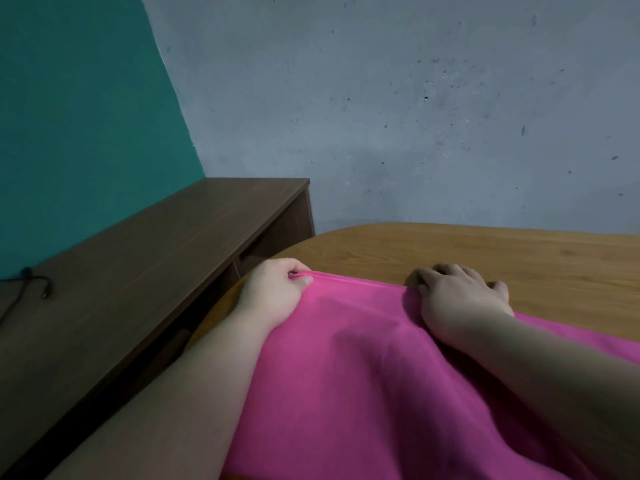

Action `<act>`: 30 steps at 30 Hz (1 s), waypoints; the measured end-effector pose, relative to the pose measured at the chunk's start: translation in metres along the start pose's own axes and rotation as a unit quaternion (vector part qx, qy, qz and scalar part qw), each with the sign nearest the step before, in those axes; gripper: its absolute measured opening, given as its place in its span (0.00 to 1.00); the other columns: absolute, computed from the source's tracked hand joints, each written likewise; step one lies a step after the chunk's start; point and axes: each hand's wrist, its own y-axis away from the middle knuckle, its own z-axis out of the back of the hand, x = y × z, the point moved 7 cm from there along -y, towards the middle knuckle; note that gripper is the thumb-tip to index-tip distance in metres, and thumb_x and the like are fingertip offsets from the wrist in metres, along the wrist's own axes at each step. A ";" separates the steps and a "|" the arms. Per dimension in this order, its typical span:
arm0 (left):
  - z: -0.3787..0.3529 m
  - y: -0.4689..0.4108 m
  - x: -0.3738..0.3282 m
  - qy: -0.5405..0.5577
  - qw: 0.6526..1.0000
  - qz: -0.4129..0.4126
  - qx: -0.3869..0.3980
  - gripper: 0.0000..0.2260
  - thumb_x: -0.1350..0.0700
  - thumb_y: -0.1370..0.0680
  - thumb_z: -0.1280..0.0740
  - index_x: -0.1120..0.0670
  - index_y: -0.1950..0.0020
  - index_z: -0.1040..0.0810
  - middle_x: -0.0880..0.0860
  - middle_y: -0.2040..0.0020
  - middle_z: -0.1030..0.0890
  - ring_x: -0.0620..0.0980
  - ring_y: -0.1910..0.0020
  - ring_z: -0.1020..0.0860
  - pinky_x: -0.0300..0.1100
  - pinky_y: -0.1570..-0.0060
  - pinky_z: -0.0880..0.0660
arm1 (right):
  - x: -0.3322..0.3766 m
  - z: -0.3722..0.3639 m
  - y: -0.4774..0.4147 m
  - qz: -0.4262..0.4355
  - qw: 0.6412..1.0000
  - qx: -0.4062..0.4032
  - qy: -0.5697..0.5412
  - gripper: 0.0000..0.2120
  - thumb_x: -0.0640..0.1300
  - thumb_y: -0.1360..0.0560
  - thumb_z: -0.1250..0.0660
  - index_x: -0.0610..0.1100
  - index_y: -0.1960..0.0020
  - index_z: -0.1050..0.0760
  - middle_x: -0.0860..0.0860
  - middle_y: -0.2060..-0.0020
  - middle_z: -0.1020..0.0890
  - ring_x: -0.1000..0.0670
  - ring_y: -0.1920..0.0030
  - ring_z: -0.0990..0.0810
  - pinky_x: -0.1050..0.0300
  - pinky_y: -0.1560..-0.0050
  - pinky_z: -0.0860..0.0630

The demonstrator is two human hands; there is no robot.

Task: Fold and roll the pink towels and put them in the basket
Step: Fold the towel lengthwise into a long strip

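A pink towel (349, 368) lies spread over the near part of the light wooden table (502, 258), reaching down to the bottom of the view. My left hand (277, 292) pinches the towel's far left corner between thumb and curled fingers. At the far right end of the same edge, my right hand (460, 296) lies on the towel with its fingers bent down over the hem onto the table; whether they grip the cloth is hidden. No basket is in view.
A dark brown low shelf unit (156, 258) runs along the left, close to the table's rounded edge, with a black cable (24, 289) on its top. A grey wall stands behind the table and a teal wall at the left.
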 end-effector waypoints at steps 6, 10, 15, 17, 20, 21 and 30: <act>0.001 -0.002 0.004 0.054 0.998 0.011 -0.020 0.04 0.50 0.23 0.28 0.45 0.57 0.15 0.42 0.60 0.17 0.42 0.58 0.19 0.42 0.54 0.22 | 0.031 0.006 -0.013 0.006 0.999 -0.005 0.047 0.20 0.51 0.23 0.47 0.55 0.33 0.27 0.46 0.37 0.26 0.41 0.32 0.31 0.34 0.29 0.40; 0.001 -0.006 0.006 0.047 0.999 0.020 -0.011 0.07 0.46 0.23 0.28 0.47 0.57 0.15 0.44 0.60 0.16 0.44 0.57 0.19 0.42 0.55 0.23 | 0.072 -0.011 -0.029 0.117 0.993 -0.002 0.004 0.21 0.61 0.20 0.45 0.57 0.31 0.28 0.47 0.34 0.27 0.42 0.29 0.33 0.40 0.28 0.38; -0.002 -0.016 0.002 -0.034 0.998 0.031 0.048 0.16 0.38 0.24 0.31 0.50 0.56 0.15 0.46 0.59 0.16 0.48 0.56 0.18 0.45 0.52 0.21 | 0.073 -0.032 -0.035 0.178 0.984 0.007 0.016 0.22 0.59 0.17 0.51 0.60 0.25 0.35 0.55 0.27 0.33 0.50 0.23 0.41 0.42 0.24 0.46; 0.000 -0.017 -0.002 -0.044 0.996 0.038 0.070 0.18 0.36 0.24 0.32 0.50 0.57 0.16 0.46 0.59 0.16 0.48 0.55 0.18 0.45 0.51 0.22 | 0.073 -0.034 -0.037 0.179 0.983 0.005 0.029 0.23 0.58 0.17 0.53 0.60 0.23 0.38 0.55 0.27 0.33 0.50 0.23 0.41 0.41 0.24 0.46; 0.015 -0.006 -0.008 -0.034 0.995 0.049 0.083 0.18 0.35 0.23 0.34 0.50 0.51 0.18 0.47 0.51 0.17 0.46 0.51 0.22 0.44 0.48 0.25 | 0.073 -0.036 -0.038 0.177 0.984 0.002 0.032 0.24 0.58 0.17 0.55 0.60 0.22 0.38 0.55 0.27 0.33 0.49 0.23 0.42 0.40 0.24 0.46; 0.023 0.000 -0.008 -0.031 0.994 0.059 0.083 0.19 0.36 0.22 0.34 0.52 0.51 0.19 0.48 0.51 0.18 0.46 0.52 0.22 0.45 0.48 0.26 | 0.073 -0.037 -0.038 0.176 0.984 0.001 0.032 0.24 0.57 0.17 0.55 0.60 0.22 0.38 0.54 0.26 0.34 0.49 0.23 0.42 0.40 0.24 0.46; 0.053 0.101 0.022 0.108 0.964 0.195 0.141 0.16 0.43 0.22 0.31 0.56 0.52 0.18 0.49 0.67 0.21 0.48 0.69 0.24 0.40 0.65 0.32 | 0.075 -0.030 -0.032 0.159 0.987 0.007 0.030 0.23 0.57 0.16 0.54 0.61 0.23 0.37 0.54 0.23 0.35 0.48 0.22 0.43 0.41 0.23 0.47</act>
